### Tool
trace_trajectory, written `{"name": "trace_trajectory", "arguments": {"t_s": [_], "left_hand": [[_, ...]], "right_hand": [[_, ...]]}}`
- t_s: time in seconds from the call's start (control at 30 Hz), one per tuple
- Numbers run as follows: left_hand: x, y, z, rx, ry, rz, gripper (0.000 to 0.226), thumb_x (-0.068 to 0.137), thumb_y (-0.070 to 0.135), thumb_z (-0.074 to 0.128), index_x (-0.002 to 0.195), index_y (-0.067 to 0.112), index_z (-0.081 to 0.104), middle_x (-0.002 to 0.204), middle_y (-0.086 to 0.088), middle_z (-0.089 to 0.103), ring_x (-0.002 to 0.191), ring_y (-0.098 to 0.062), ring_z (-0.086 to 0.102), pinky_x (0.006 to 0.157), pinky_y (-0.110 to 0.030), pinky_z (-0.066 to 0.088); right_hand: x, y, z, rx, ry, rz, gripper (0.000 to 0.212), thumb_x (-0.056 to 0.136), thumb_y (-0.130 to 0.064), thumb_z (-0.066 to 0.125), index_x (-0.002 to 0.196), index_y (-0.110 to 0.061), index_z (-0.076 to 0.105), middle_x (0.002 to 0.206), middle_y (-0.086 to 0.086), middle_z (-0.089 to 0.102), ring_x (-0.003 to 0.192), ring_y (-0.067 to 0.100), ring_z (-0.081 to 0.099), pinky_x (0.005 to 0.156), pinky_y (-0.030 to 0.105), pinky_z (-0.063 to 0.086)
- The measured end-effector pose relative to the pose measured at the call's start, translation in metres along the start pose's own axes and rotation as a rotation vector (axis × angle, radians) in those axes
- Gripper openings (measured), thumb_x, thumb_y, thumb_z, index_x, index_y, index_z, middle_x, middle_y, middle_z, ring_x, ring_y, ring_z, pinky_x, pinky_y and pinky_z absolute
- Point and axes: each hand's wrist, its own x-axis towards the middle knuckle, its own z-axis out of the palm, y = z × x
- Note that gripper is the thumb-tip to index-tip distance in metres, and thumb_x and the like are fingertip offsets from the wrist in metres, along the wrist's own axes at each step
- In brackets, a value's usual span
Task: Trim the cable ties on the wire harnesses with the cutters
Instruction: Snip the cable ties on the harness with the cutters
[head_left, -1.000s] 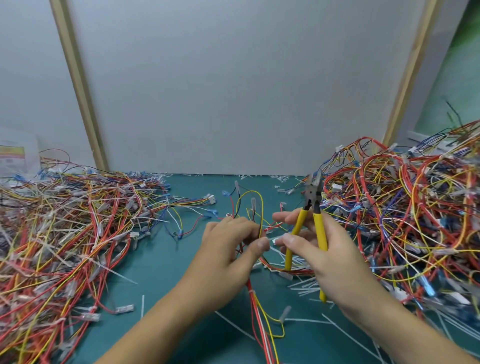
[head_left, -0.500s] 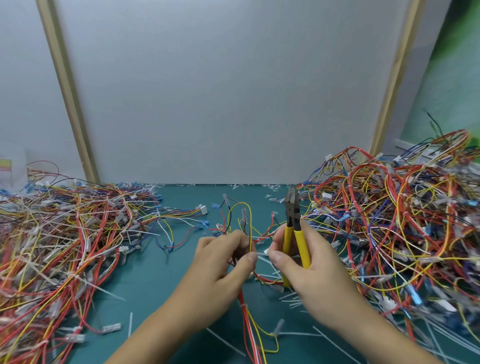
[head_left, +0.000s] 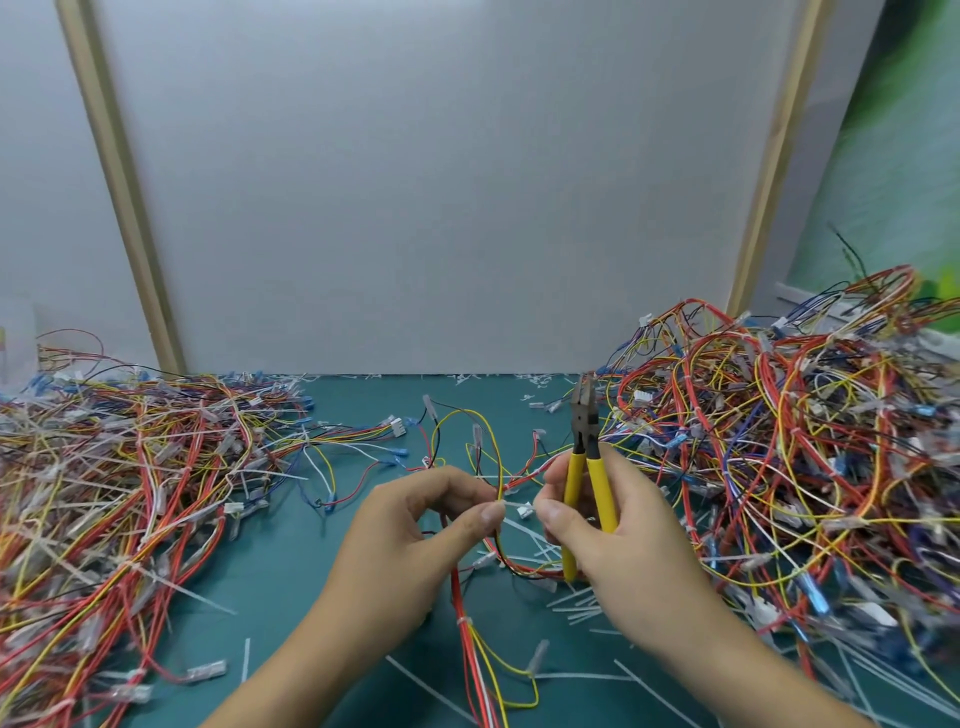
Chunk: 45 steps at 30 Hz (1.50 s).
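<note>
Sprawling over the green tabletop (head_left: 291, 561): harness heaps left (head_left: 130, 467) and right (head_left: 779, 467) | left hand (head_left: 415, 525) pinching a harness (head_left: 470, 639) at centre, thumb to forefinger | right hand (head_left: 623, 535) gripping yellow cutters (head_left: 575, 483), nose up | white cable tie (head_left: 513, 505) sticking out between both thumbs

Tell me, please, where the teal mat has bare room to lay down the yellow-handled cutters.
Barest: teal mat between the left heap of coloured wire harnesses and the left hand. Crowded: the right heap, and white cable-tie offcuts by the right hand.
</note>
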Motion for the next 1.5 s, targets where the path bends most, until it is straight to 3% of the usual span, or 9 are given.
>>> {"name": "trace_trajectory", "arguments": {"t_s": [0.1,0.27,0.4,0.57,0.7,0.9,1.3,1.5], "left_hand": [[0.0,-0.002,0.0,-0.015,0.003,-0.01,0.01,0.083,0.035,0.076,0.083,0.026,0.075,0.078,0.001,0.074,0.079,-0.015,0.067,0.075,-0.025,0.051],[0.004,-0.002,-0.004,-0.12,0.115,-0.062,0.011,0.077,0.037,0.078,0.081,0.027,0.075,0.077,-0.001,0.075,0.077,-0.016,0.069,0.079,-0.032,0.054],[0.005,0.001,-0.006,-0.278,0.181,-0.128,0.009,0.074,0.032,0.076,0.08,0.025,0.076,0.076,-0.006,0.075,0.073,-0.013,0.068,0.074,-0.021,0.054],[0.005,0.003,-0.007,-0.368,0.204,-0.155,0.01,0.077,0.022,0.075,0.086,0.018,0.078,0.076,-0.005,0.075,0.071,-0.009,0.068,0.068,-0.012,0.05],[0.005,0.005,-0.007,-0.384,0.204,-0.147,0.023,0.076,0.024,0.074,0.099,0.02,0.076,0.068,-0.002,0.069,0.067,-0.007,0.065,0.064,-0.01,0.046],[0.005,0.008,-0.008,-0.398,0.193,-0.138,0.023,0.078,0.023,0.073,0.101,0.022,0.075,0.067,-0.001,0.069,0.066,-0.005,0.064,0.063,-0.009,0.046],[0.005,0.004,-0.008,-0.355,0.161,-0.115,0.025,0.078,0.023,0.073,0.102,0.021,0.075,0.066,-0.005,0.064,0.067,-0.012,0.063,0.069,-0.018,0.05],[0.005,0.004,-0.007,-0.345,0.151,-0.108,0.023,0.076,0.03,0.073,0.099,0.029,0.076,0.064,-0.002,0.062,0.069,-0.012,0.063,0.073,-0.031,0.046]], "right_hand": [[0.0,0.001,0.0,0.019,0.0,-0.004,0.013,0.092,-0.015,0.067,0.094,-0.027,0.061,0.089,-0.016,0.068,0.079,0.004,0.067,0.07,0.017,0.053],[0.0,-0.005,-0.002,0.058,0.046,-0.059,0.006,0.092,-0.027,0.069,0.093,-0.03,0.064,0.087,0.0,0.066,0.081,0.02,0.067,0.078,0.041,0.057],[-0.002,-0.014,-0.005,0.192,-0.088,-0.006,0.023,0.083,-0.046,0.062,0.086,-0.024,0.066,0.074,0.004,0.065,0.066,0.02,0.064,0.059,0.034,0.055],[-0.009,-0.012,0.003,0.157,-0.334,0.151,0.033,0.096,-0.038,0.062,0.08,-0.009,0.068,0.068,0.003,0.063,0.056,0.023,0.06,0.055,0.037,0.053],[-0.011,-0.006,0.006,0.076,-0.397,0.216,0.032,0.098,-0.037,0.059,0.08,-0.012,0.068,0.067,0.004,0.065,0.054,0.025,0.062,0.053,0.035,0.051],[-0.01,-0.006,0.006,0.018,-0.422,0.228,0.032,0.098,-0.038,0.059,0.082,-0.013,0.069,0.068,0.003,0.067,0.054,0.026,0.064,0.052,0.034,0.051],[-0.011,-0.008,0.005,0.01,-0.42,0.24,0.03,0.097,-0.039,0.06,0.083,-0.015,0.07,0.067,0.002,0.065,0.055,0.025,0.064,0.056,0.039,0.053],[-0.01,-0.007,0.004,-0.016,-0.42,0.214,0.031,0.097,-0.04,0.059,0.084,-0.014,0.07,0.065,0.001,0.064,0.052,0.024,0.062,0.053,0.036,0.051]]}}
